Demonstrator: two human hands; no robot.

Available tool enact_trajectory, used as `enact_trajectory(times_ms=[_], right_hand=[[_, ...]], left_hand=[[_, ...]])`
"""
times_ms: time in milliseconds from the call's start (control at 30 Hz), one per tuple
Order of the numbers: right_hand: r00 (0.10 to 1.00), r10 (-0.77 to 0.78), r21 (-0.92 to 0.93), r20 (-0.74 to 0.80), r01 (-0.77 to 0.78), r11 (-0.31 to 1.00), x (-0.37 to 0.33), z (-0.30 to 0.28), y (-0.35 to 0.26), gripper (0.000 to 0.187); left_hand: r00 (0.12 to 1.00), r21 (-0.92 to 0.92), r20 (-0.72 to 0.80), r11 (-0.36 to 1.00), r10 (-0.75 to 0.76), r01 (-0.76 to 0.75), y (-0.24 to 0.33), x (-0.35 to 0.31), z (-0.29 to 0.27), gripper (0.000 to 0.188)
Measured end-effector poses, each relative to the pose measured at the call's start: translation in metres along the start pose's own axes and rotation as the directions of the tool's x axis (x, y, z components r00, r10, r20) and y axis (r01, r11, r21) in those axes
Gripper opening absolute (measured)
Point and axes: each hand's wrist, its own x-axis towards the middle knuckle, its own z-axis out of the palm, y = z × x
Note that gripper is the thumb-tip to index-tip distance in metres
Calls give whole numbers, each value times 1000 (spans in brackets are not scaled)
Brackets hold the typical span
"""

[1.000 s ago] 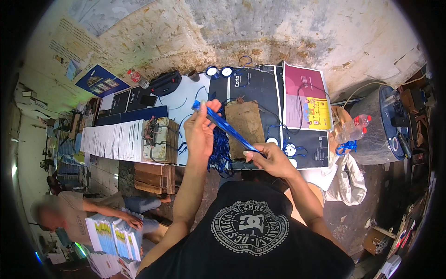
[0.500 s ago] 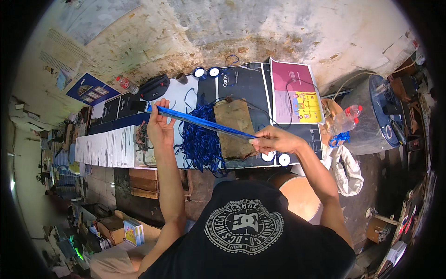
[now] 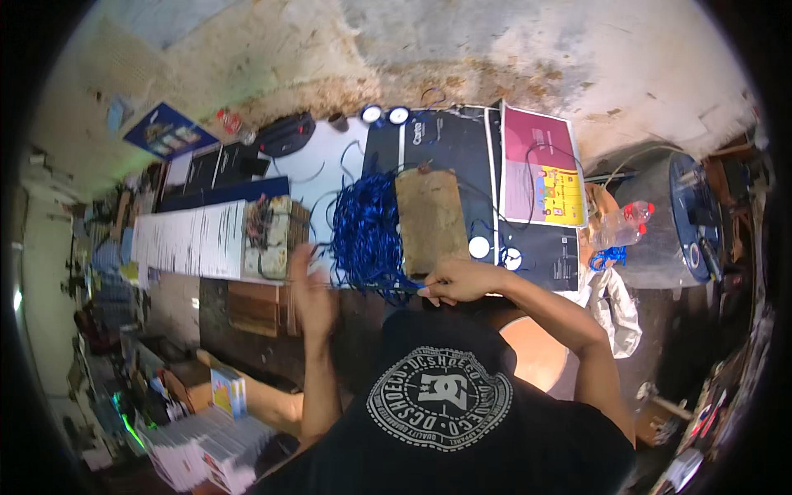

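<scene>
A heap of dark blue ribbon (image 3: 363, 235) lies across the table's middle, some strands hanging over the front edge. Close to its lower right, my right hand (image 3: 462, 280) pinches the end of a blue ribbon bundle, which stretches left along the front edge. My left hand (image 3: 312, 293), blurred by motion, is at the front edge left of the heap. Its fingers look stretched out and nothing shows in them. Right of the heap rests a worn brown block (image 3: 431, 223). White-faced spools (image 3: 478, 247) sit just beyond my right hand.
At the left are a long row of white paper stacks (image 3: 190, 243) and a worn block with cords (image 3: 285, 235). A black pouch (image 3: 285, 134) and more spools (image 3: 371, 114) stand near the wall. A printed sheet (image 3: 540, 148), plastic bottles (image 3: 624, 223) and a large drum (image 3: 660, 239) are to the right.
The ribbon bundle, stretched between both hands before, has left my left hand. Both hands have come down toward the front edge, the right one still pinching the bundle. The view has shifted slightly.
</scene>
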Motion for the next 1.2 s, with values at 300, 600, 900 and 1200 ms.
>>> enact_trajectory(times_ms=[300,600,900,1200], right_hand=[[982,89,22,167,-94,995,26,-44,4,34],[985,105,206,137,-132,970,63,-92,56,37],[991,85,197,-104,-63,978,98,-132,107,31],[970,115,81,-213,-99,992,116,-150,132,31]], left_hand=[[530,208,820,975,-217,77,14,28,77,25],[405,81,902,979,-151,185,-56,104,109,31],[494,185,833,966,-251,178,-130,152,143,37],[503,232,814,956,-292,179,-150,165,159,37]])
